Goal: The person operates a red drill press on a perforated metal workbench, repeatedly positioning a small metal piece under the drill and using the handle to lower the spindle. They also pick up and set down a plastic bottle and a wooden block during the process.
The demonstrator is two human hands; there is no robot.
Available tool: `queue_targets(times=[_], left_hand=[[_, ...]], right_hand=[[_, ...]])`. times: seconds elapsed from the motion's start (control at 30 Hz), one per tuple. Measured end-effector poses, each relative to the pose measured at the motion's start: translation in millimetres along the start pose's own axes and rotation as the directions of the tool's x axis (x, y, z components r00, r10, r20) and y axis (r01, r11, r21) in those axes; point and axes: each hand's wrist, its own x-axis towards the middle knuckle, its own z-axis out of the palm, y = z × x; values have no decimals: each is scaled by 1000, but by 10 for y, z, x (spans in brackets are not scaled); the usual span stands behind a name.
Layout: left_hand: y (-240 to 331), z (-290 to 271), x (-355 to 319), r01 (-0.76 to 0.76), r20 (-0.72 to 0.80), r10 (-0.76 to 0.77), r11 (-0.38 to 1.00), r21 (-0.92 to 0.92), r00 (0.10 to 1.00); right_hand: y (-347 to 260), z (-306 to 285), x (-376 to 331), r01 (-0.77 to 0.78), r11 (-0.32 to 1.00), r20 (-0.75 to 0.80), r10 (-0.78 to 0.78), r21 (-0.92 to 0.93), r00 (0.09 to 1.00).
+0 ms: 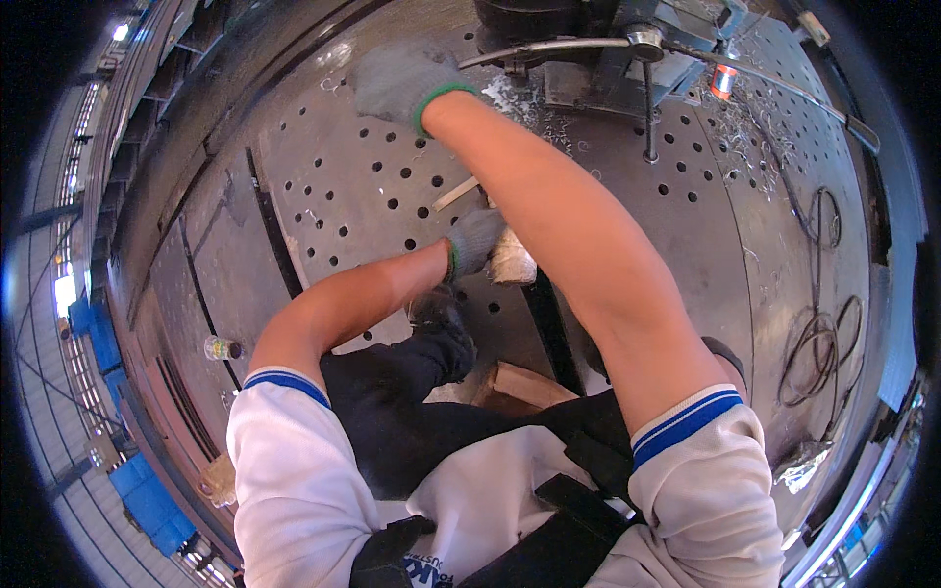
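And here's the L hand (475,240), grey glove, right up against that pale bundle (513,263), mid-view & part-hidden by the R forearm (578,220); fingers clamped or not, can't tell! R hand (402,86), also gloved, reaches way out by the metal bar's (549,47) L end, finger state unclear too. Wooden stick (454,194) lies btwn them on the holed table (353,255)

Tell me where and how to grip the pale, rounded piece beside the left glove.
Probably around its middle, from the left: the pale, rounded piece seems to suit wrapping fingers, the left glove is at that side, and the right forearm hides its upper right.
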Motion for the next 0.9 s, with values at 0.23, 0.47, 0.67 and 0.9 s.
queue_targets(times=[0.23, 0.47, 0.67, 0.9], left_hand=[[360, 9, -282, -21, -4, 21, 979, -201, 1000], [227, 59, -157, -92, 50, 78, 894, 438, 996], [-118, -122, -95, 208, 162, -155, 895, -394, 975], [-56, -100, -71, 214, 169, -163, 907, -362, 972]], right_hand=[[-121, -169, -37, -62, 998, 75, 64, -30, 995], [-20, -175, -162, -61, 995, -52, 65, 73, 997], [-91, -179, -118, -82, 995, 15, 81, 61, 997], [-34, -68, -42, -70, 997, 11, 70, 24, 997]])
